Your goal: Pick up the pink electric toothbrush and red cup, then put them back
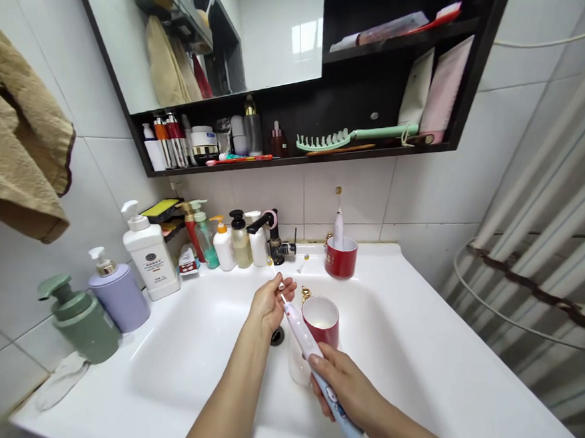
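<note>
My right hand [341, 382] is wrapped around an electric toothbrush handle [303, 332], pink above and blue below with a cartoon figure. Its bare metal shaft points up toward my left hand [268, 304]. Between the thumb and fingers of that hand is a small white toothbrush head [275, 271], apart from the shaft and partly hidden. Just behind the handle, a red cup [330, 333] with a white inside stands in the white sink [181, 347]. A clear container [297, 369] shows beside it, mostly covered by the handle.
Another brush head [303, 263] lies on the back ledge. A second red cup [340, 264] holds an upright electric toothbrush [339, 222]. The black faucet [276, 240] rises behind my hands. Several pump bottles [150, 259] line the left and back. A mirrored cabinet [268, 159] hangs above.
</note>
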The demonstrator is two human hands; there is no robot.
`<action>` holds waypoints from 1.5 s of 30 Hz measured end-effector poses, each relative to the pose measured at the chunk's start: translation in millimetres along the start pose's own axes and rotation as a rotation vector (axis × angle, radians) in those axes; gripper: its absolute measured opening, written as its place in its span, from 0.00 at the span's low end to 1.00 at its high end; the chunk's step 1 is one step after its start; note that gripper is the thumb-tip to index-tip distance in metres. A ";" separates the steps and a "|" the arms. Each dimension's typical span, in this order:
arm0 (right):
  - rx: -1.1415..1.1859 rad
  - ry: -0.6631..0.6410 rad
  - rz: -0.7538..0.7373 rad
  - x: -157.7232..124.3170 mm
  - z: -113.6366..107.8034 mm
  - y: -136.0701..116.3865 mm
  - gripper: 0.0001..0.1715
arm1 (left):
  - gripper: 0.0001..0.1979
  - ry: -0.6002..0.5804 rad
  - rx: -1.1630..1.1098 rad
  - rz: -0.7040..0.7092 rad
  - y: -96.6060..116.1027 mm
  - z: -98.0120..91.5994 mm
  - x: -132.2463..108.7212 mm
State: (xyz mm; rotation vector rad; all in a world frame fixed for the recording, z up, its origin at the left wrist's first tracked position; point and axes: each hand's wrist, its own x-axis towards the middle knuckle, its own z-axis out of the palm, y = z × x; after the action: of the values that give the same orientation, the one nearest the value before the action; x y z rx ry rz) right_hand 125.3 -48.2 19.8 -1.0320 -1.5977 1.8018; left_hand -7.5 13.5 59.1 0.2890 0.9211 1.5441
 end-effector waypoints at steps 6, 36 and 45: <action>-0.008 0.046 -0.003 3.4 -1.7 -2.1 0.15 | 0.04 -0.002 0.060 0.058 -6.5 2.9 1.6; 0.032 0.149 -0.075 1.4 0.4 -0.5 0.15 | 0.09 -0.207 0.229 0.004 -19.7 11.0 -13.2; -0.015 0.195 -0.136 2.4 -0.3 -1.6 0.17 | 0.09 -0.211 0.260 0.070 -25.8 13.1 -13.9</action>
State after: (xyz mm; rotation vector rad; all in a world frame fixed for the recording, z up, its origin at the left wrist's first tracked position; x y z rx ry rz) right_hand 124.0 -45.8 20.9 -1.0446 -1.5264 1.5520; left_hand 22.8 3.9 54.3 0.6638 0.9517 1.4254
